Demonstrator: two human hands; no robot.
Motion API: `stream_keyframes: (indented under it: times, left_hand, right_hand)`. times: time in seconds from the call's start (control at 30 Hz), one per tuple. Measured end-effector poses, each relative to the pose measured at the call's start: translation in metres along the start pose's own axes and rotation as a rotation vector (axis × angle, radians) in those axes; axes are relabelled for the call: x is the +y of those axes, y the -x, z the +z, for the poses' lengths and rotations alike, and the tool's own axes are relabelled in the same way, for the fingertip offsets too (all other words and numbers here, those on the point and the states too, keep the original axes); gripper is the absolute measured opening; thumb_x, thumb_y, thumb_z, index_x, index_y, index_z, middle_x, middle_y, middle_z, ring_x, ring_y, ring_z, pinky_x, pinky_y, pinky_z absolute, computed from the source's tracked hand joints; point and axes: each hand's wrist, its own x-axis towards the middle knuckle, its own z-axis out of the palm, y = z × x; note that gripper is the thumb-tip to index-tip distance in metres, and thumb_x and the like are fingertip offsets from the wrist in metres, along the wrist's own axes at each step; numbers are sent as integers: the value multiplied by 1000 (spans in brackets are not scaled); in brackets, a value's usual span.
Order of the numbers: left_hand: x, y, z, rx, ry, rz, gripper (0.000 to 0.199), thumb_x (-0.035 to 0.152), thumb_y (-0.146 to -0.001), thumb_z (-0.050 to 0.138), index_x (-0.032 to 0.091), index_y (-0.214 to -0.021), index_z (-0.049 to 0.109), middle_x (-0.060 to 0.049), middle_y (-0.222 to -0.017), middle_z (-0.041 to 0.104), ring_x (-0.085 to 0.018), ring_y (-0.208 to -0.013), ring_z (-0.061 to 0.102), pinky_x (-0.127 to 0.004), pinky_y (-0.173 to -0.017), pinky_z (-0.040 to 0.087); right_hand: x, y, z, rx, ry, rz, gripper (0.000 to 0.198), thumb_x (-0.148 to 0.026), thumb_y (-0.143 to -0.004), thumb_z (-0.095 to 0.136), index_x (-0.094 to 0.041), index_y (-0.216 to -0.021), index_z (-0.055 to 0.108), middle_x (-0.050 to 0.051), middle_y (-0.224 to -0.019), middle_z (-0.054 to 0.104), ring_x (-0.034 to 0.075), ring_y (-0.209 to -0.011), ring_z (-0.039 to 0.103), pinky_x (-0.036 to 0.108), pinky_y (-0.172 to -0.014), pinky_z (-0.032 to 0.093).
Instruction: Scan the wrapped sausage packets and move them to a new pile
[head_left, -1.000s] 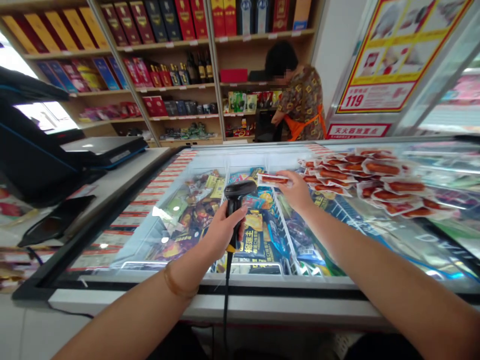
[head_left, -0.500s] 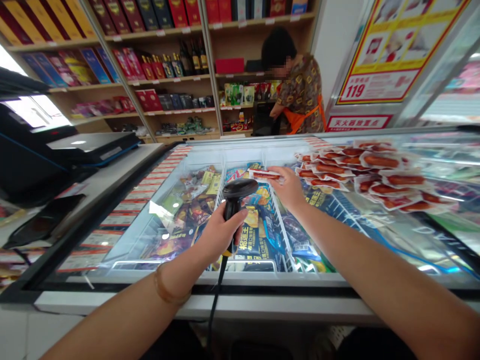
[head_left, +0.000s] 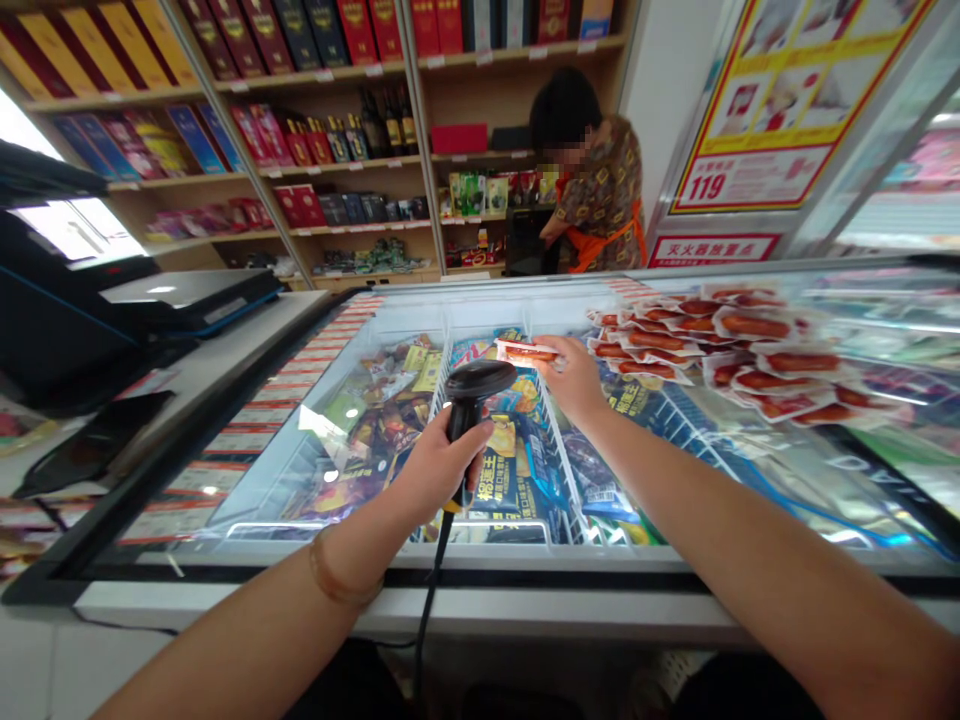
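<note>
My left hand (head_left: 442, 457) is wrapped round the handle of a black barcode scanner (head_left: 480, 380), its head turned away from me and its cable hanging down over the freezer's front edge. Just beyond the scanner, my right hand (head_left: 574, 378) pinches one end of a packaged sausage (head_left: 525, 352). Red light falls on the near side of that wrapper. To the right, a pile of packaged sausages (head_left: 697, 335) lies on the glass top of the chest freezer (head_left: 600, 606). Bagged frozen goods (head_left: 502, 470) show through the glass below both hands.
Left of the freezer, a counter carries a flat scale (head_left: 187, 298) and a dark screen (head_left: 52, 310). Behind, a person (head_left: 600, 180) in an orange apron bends beside shelves (head_left: 330, 165) of boxes and bottles. A fire-safety poster (head_left: 799, 110) hangs at the right.
The packaged sausage has tilted slightly in my right hand, and red light now shows on its wrapper. The scanner stays in nearly the same place. My view has shifted slightly.
</note>
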Motion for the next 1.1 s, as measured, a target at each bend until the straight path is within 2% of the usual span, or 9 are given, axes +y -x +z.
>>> stream_keyframes:
  times: [0.3, 0.4, 0.5, 0.57, 0.63, 0.77, 0.93, 1.03, 1.1]
  left_hand:
    - [-2, -4, 0, -45, -10, 22, 43, 55, -75, 70, 20, -86, 48, 8, -49, 48, -8, -36, 42, -21, -38, 34]
    - [4, -5, -6, 14, 69, -32, 46, 56, -71, 73, 20, -86, 49, 7, -55, 51, -7, -36, 43, -21, -37, 35]
    - [21, -2, -23, 115, 151, -68, 44, 52, -70, 76, 19, -83, 50, 4, -65, 55, -6, -41, 47, -21, -37, 38]
    - [35, 3, -41, 144, 158, -33, 43, 49, -69, 77, 19, -83, 51, 3, -69, 57, -6, -44, 49, -21, -38, 40]
    - [48, 8, -63, 193, 116, 32, 43, 48, -68, 78, 19, -85, 51, 3, -71, 58, -6, -43, 49, -21, -38, 39]
    - [61, 19, -109, 400, 95, 89, 45, 49, -66, 78, 19, -87, 52, 4, -70, 58, -6, -40, 49, -20, -36, 37]
    - [59, 29, -155, 553, 133, 103, 45, 48, -64, 79, 19, -86, 52, 4, -71, 57, -7, -44, 51, -20, -36, 39]
    - [54, 30, -171, 578, 156, 106, 45, 47, -65, 79, 18, -87, 53, 3, -70, 58, -7, -44, 50, -20, -36, 40]
    - [52, 27, -177, 588, 183, 101, 47, 47, -64, 80, 18, -88, 53, 3, -69, 58, -8, -44, 50, -20, -37, 40]
  right_hand:
    - [6, 0, 1, 0, 25, -1, 31, -21, -78, 60, -20, -107, 70, 10, -105, 70, 26, -100, 62, 44, -97, 47]
    - [14, -5, 6, -16, 62, 22, 34, -21, -80, 54, -18, -110, 70, 11, -106, 69, 27, -102, 62, 46, -99, 46]
    - [12, -16, 24, -117, 66, 17, 38, -16, -79, 48, -16, -111, 69, 12, -108, 68, 26, -105, 62, 45, -100, 45]
    - [2, -26, 45, -200, 37, -13, 37, -15, -77, 48, -18, -109, 67, 11, -108, 69, 25, -103, 62, 44, -99, 46]
    - [-14, -37, 74, -246, 10, -1, 34, -15, -77, 50, -20, -108, 64, 8, -100, 69, 23, -93, 63, 41, -92, 48]
    - [-51, -55, 145, -279, -4, 189, 26, -17, -77, 55, -22, -102, 60, 0, -78, 64, 18, -71, 58, 34, -76, 49]
    - [-82, -77, 226, -344, -19, 351, 19, -18, -79, 57, -21, -97, 60, -1, -81, 64, 16, -71, 57, 29, -72, 47]
    - [-91, -88, 255, -390, -30, 345, 24, -14, -79, 55, -21, -101, 62, 1, -87, 66, 16, -73, 58, 28, -73, 48]
    - [-94, -93, 265, -436, -38, 335, 32, -9, -78, 55, -19, -106, 63, 3, -90, 67, 16, -73, 60, 28, -72, 49]
